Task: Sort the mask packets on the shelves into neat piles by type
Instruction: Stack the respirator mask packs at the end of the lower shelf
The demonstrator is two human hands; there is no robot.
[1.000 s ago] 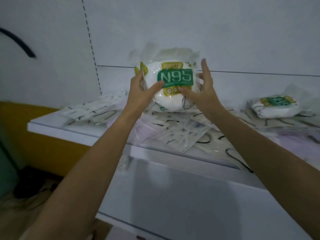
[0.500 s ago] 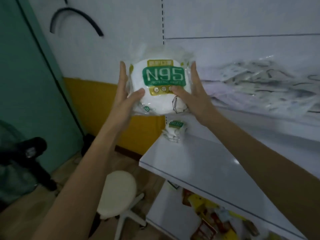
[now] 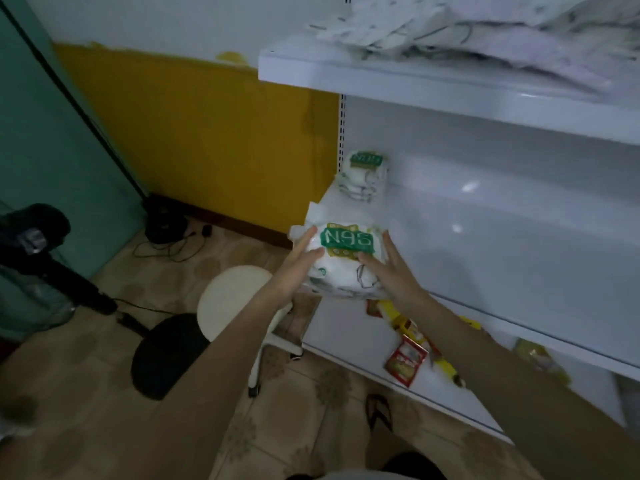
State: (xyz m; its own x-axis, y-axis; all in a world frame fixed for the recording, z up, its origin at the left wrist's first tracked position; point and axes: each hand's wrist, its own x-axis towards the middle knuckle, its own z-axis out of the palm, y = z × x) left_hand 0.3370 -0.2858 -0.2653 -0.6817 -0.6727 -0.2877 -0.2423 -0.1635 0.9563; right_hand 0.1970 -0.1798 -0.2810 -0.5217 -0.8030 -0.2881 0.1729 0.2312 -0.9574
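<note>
**N95 bundle in both hands at the left end of the middle shelf**

Just below the middle of the frame, both hands have hold of the N95 bundle (image 3: 346, 265), a puffy white lot of packets with a green "N95" label facing the camera. The left hand (image 3: 294, 268) clasps its left side, with the thumb lying across the front under the label. The right hand (image 3: 393, 275) does the same on the right side, fingers running up along the edge and thumb on the front. The bundle is at the front left corner of the middle shelf (image 3: 502, 237); I can't tell if it's resting on the shelf or just above it.

Further back on that shelf, against the left upright, there's a small N95 pile (image 3: 363, 178), well apart from the one being held. The top shelf (image 3: 398, 77), in the upper right, carries a messy heap of flat mask packets (image 3: 467, 26).

The bottom shelf (image 3: 339, 337) has some red and yellow snack packets (image 3: 405, 362) on it, partly behind the right forearm. On the tiled floor at lower left, a white stool (image 3: 235, 296) is next to a black round seat (image 3: 166, 355).
</note>
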